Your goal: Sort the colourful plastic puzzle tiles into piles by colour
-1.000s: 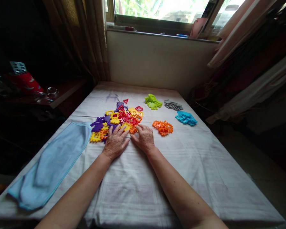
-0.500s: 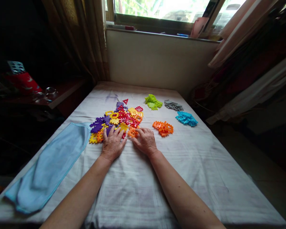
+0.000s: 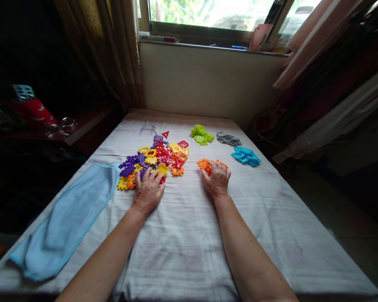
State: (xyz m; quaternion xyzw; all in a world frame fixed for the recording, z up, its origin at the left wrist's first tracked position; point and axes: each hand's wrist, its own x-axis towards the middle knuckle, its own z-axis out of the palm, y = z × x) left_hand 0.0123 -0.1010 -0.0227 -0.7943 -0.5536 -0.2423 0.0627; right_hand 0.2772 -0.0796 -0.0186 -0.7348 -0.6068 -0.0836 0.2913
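Observation:
My left hand (image 3: 148, 192) rests with fingers spread on the near edge of a mixed pile of flat, notched plastic building pieces (image 3: 164, 155). Purple, yellow, red and orange pieces lie overlapped there; a purple one and a yellow one are right by its fingertips. To the right, my right hand (image 3: 216, 180) is over a small heap of orange pieces (image 3: 204, 164), its fingers curled down onto them. It seems to grip an orange piece, though the fingers and the back of the hand cover much of it.
Beyond my right hand lie sorted heaps of lime green pieces (image 3: 201, 135), grey pieces (image 3: 228, 139) and blue pieces (image 3: 246, 156). A folded light blue cloth (image 3: 69, 218) is on the left of the white-sheeted table (image 3: 182, 243). Glasses (image 3: 68, 123) sit on a dark side surface.
My right hand has moved right, from the orange pieces at the mixed pile's edge to the separate orange heap. My left hand has stayed almost still on the pile.

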